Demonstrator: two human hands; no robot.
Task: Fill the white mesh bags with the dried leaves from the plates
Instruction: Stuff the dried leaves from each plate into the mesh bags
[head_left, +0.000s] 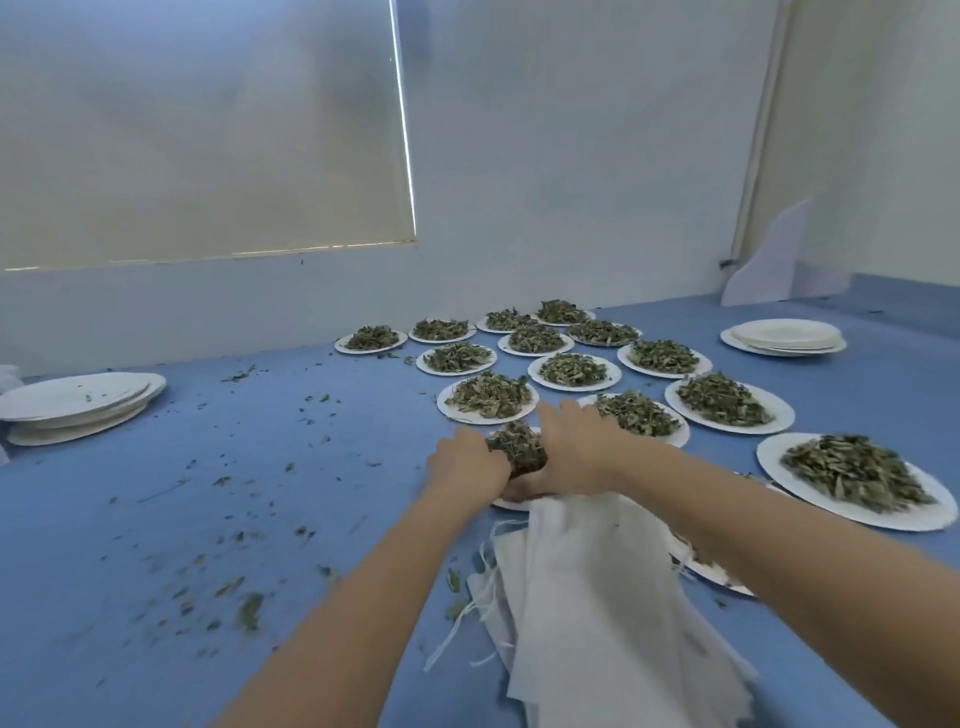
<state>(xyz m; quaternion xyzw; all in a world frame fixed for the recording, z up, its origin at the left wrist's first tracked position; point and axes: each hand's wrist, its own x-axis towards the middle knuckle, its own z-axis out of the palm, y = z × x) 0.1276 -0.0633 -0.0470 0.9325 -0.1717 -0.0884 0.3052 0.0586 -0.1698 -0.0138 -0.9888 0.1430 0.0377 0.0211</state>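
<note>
Both hands are cupping a heap of dried green-brown leaves (517, 448) on a white paper plate (506, 503): left hand (470, 462) curling round at 9 o'clock, right hand (571, 447) at 3 o'clock. White mesh drawstring bags (597, 597) are lying at 6 o'clock of that plate, touching it. More leaf-filled white plates (574, 371) are sitting from 12 to 3 o'clock on the blue surface (208, 493).

Both hands — left hand (470, 460), right hand (574, 452) — cup a heap of dried leaves (517, 447) over a white plate (506, 503), white mesh bags (587, 597) just below, more leaf-filled plates (727, 402) beyond on the blue surface (260, 493).
</note>
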